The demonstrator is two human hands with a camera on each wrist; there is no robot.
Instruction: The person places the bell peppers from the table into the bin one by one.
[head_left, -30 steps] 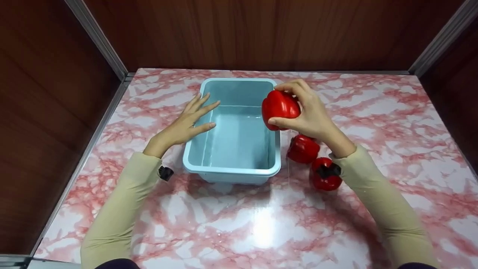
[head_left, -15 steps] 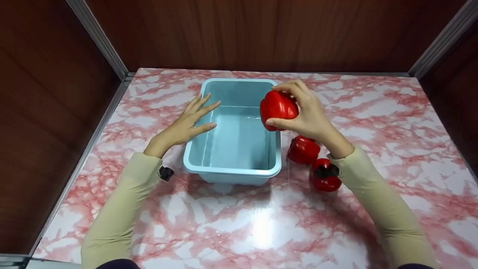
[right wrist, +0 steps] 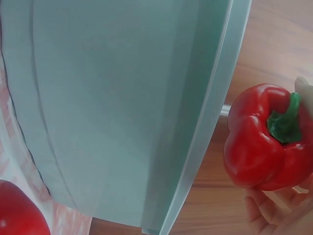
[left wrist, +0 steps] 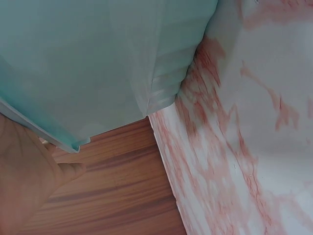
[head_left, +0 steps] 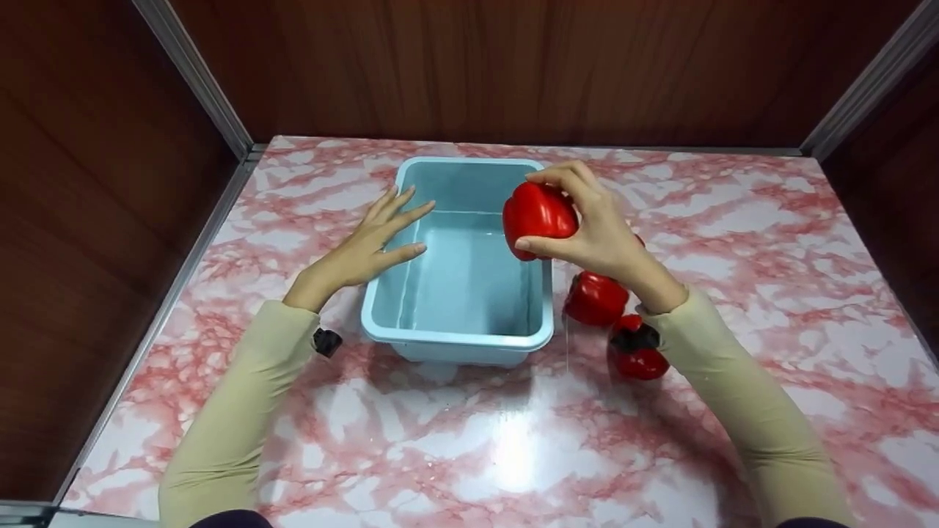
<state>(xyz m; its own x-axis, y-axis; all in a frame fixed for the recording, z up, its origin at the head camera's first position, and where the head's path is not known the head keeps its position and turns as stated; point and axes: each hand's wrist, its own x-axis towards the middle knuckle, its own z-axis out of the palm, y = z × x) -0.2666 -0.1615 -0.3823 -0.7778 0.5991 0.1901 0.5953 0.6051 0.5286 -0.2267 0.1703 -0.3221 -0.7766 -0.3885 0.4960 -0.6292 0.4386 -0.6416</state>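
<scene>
My right hand (head_left: 598, 220) grips a red bell pepper (head_left: 539, 220) between thumb and fingers, above the right rim of a light blue plastic tub (head_left: 458, 339). In the right wrist view, the green stem of this bell pepper (right wrist: 259, 147) shows, and it hangs outside the tub wall. My left hand (head_left: 367, 238) is spread with straight fingers at the tub's left rim. Whether it touches the rim I cannot tell. Two red peppers (head_left: 596, 299) (head_left: 640, 361) lie on the table to the right of the tub; a red bit (head_left: 640, 240) peeks out behind my right wrist.
The pink-and-white marbled table (head_left: 440, 440) carries the tub near its middle. Dark wood panels (head_left: 513, 73) with metal edge strips stand behind and at both sides. A black wrist mount (head_left: 326, 341) sits by my left cuff.
My right hand has shifted slightly left with the bell pepper, bringing it further over the tub's rim. The left hand stays almost where it was. A red bit now shows behind the right wrist.
</scene>
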